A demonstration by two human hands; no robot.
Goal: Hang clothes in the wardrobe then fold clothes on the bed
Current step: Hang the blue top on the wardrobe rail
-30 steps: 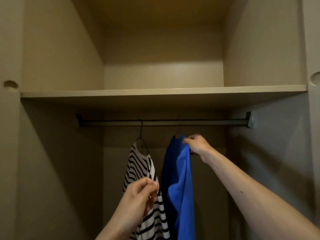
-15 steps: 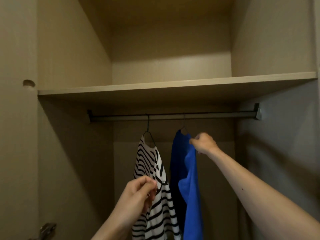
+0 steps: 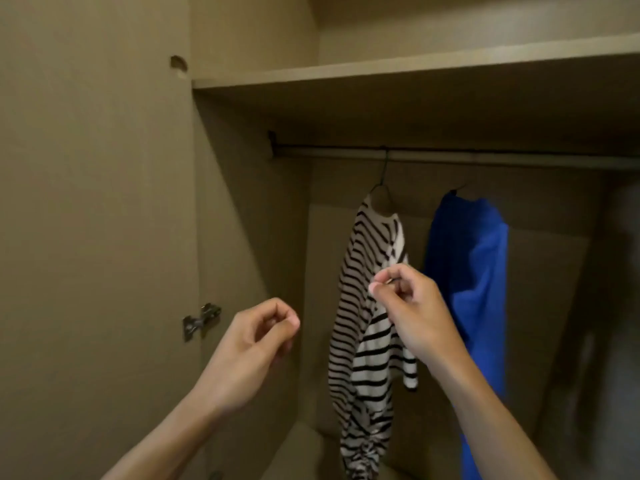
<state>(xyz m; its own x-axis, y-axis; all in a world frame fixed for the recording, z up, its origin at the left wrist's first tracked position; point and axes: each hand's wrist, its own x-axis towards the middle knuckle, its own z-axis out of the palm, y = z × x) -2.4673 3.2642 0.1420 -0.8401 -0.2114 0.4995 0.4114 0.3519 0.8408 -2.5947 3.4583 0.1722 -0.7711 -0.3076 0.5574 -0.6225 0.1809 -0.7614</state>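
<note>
Under the rail the soft striped top and the smooth blue garment hang limp; left of them our left hand has its grip curled together on nothing; our right hand curls before the stripes, pinching cloth or not we cannot tell; a snagged pull could drag the top off its thin hanger.

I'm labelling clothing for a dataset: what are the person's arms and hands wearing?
Nothing visible. The left hand and right hand show no gloves, rings or watch. The left forearm and right forearm are uncovered down to the frame's edge, so no sleeves appear.
</note>
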